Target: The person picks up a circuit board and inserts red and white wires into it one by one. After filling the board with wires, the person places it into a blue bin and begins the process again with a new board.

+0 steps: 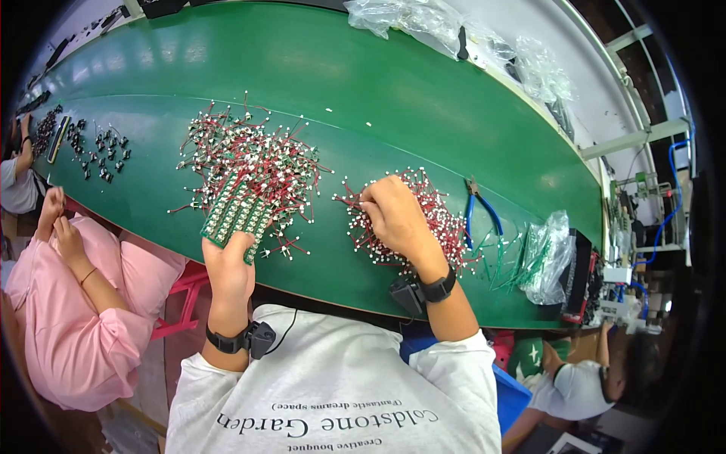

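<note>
My left hand [228, 265] grips the near end of a green circuit board panel [236, 214] set with rows of small pale parts, the thumb on top. The panel's far end lies against a heap of short red wires with white connectors [261, 144], some of which cover that end. To the right, my right hand [397, 219] reaches over a second pile of red wires with white connectors [442, 219]. Its thumb and fingers are pinched together at the pile's left side. Whatever lies between these fingertips is too small to make out.
Blue-handled pliers [482, 212] lie right of the second pile, near green strips [508, 257] and a clear plastic bag [548, 257]. Small black parts [102, 151] are scattered far left on the green table [333, 68]. A person in pink [91, 303] sits at left.
</note>
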Tool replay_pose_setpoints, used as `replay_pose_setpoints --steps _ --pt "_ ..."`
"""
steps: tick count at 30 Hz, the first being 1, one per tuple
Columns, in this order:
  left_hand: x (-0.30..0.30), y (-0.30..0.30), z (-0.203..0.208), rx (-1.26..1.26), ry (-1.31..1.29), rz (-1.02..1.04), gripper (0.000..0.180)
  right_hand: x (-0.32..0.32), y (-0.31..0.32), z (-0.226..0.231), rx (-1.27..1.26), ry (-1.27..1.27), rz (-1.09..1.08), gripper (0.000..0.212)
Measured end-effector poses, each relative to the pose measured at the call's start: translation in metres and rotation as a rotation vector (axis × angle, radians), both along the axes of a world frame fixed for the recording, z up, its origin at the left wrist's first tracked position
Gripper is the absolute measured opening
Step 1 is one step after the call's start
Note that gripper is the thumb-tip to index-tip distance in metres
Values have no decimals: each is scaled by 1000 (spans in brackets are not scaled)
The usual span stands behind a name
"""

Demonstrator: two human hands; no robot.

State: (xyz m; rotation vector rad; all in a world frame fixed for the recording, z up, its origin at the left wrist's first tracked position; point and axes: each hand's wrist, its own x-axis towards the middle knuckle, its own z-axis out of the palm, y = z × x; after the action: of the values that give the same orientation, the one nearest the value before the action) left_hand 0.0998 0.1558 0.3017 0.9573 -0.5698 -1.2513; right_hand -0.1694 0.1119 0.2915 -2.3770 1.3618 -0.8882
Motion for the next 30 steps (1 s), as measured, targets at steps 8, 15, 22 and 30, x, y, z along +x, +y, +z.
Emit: replay_pose_setpoints --steps 8,15,22,30 --pt "-18 -11 10 6 33 -59 49 -12 6 11 261 -213 -43 11" --pt "-25 -9 8 21 0 -69 50 -21 10 4 325 -59 -128 8" --pt "-23 -6 3 27 -35 -48 49 -22 15 8 -3 135 -95 24" --pt "-28 -6 2 9 -29 -83 50 -17 2 -13 37 43 36 9"
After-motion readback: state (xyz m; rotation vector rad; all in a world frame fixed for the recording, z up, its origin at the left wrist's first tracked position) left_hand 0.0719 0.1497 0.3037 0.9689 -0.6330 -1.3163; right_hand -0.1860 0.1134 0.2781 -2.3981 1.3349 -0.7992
